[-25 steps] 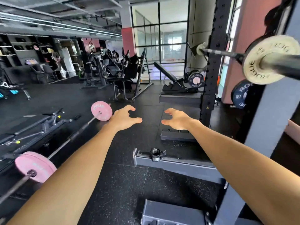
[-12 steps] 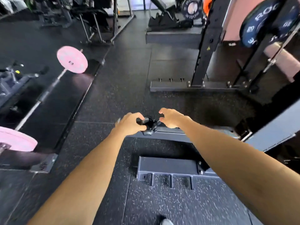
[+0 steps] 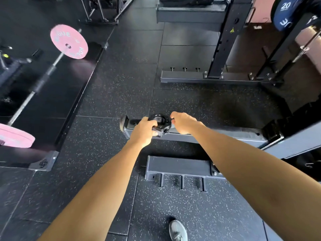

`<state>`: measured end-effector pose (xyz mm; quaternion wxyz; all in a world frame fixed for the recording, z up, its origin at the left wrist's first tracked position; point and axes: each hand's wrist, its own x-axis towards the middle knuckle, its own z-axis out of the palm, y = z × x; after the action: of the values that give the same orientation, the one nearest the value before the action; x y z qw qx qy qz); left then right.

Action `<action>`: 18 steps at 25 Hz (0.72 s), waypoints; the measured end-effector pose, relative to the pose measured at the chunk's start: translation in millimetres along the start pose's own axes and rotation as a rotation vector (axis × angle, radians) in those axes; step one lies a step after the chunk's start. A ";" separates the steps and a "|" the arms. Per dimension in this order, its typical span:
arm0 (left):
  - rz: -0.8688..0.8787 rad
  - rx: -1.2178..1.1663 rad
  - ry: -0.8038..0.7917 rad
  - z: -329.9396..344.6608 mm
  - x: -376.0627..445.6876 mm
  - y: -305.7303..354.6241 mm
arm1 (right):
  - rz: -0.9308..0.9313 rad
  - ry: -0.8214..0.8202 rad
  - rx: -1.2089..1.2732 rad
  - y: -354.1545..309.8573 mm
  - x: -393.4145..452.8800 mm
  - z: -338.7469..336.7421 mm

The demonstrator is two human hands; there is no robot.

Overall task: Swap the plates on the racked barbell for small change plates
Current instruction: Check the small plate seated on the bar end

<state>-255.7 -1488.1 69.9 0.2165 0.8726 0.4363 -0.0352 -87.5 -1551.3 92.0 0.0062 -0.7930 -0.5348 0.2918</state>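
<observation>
A black rubber gym floor flecked with white (image 3: 107,94) is seen from above, and most of it is taken up by a dark steel power rack (image 3: 224,39) whose uprights are cut off by the top edge, so neither the racked bar nor its plates can be made out. Two grey steel base beams of the rack (image 3: 217,134) are laid across the floor, the nearer one partly hidden behind the right forearm. At the left, one steel barbell on the floor (image 3: 43,79) is seen carrying two round pink bumper plates (image 3: 69,41), the nearer of which is cut off by the left edge. One dark blue weight plate marked 20 (image 3: 282,13) is seen at the top right, cropped by the frame. Two bare forearms are stretched forward and down. The left hand (image 3: 143,131) is curled round the near side of one black plastic barbell collar (image 3: 160,123), which is resting on the farther beam near its left end. The right hand (image 3: 183,122) is bent at the collar's right side, fingertips touching it; a firm pinch cannot be confirmed, since the fingers are hidden behind the knuckles. One grey shoe toe (image 3: 178,230) is seen at the bottom edge.
</observation>
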 end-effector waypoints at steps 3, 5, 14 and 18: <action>0.024 -0.051 0.031 -23.8 -10.6 -3.0 | -0.003 -0.012 0.098 -13.4 -9.6 -13.9; 0.022 -0.103 0.054 -43.5 -27.0 -5.6 | -0.011 -0.008 0.183 -26.4 -24.8 -21.8; 0.109 -0.490 0.003 -137.8 -189.7 19.1 | -0.109 0.051 0.869 -89.2 -195.8 -52.3; 0.182 -0.635 -0.045 -171.2 -291.4 53.4 | -0.202 0.187 0.932 -109.4 -294.8 -58.2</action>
<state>-415.8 -1663.6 316.2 0.4897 0.7959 0.3409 0.1027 -228.6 -1738.0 310.1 0.4372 -0.6726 -0.4186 0.4257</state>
